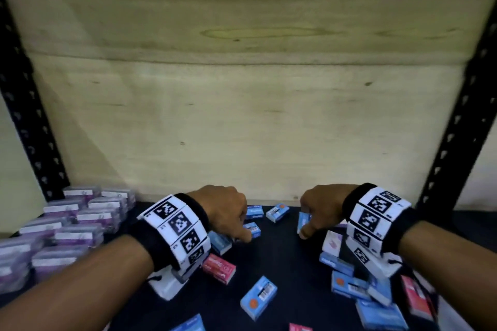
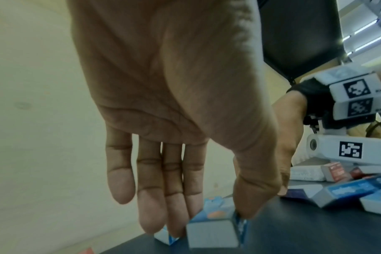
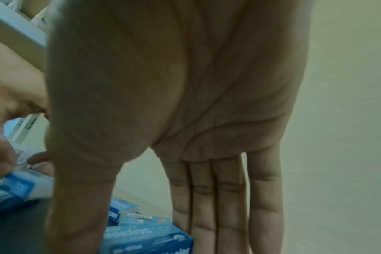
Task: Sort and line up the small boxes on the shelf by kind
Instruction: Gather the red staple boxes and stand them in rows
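Note:
Small blue staple boxes lie scattered on the dark shelf [image 1: 282,255]. My left hand [image 1: 243,235] reaches down near the back of the shelf and pinches a blue box [image 1: 254,230] between thumb and fingers. In the left wrist view that blue box [image 2: 212,238] shows its grey end, held by my left hand [image 2: 209,223]. My right hand [image 1: 304,228] pinches another blue box [image 1: 301,219], which stands on edge. The right wrist view shows this blue box [image 3: 150,233] between the thumb and straight fingers [image 3: 205,214].
Two more blue boxes [image 1: 278,212] lie by the wooden back panel [image 1: 242,115]. Purple boxes [image 1: 75,220] are stacked in rows at the left. A red box [image 1: 219,269], a blue box [image 1: 258,297] and a heap of mixed boxes [image 1: 349,285] lie nearer me. Black posts [image 1: 451,142] frame the shelf.

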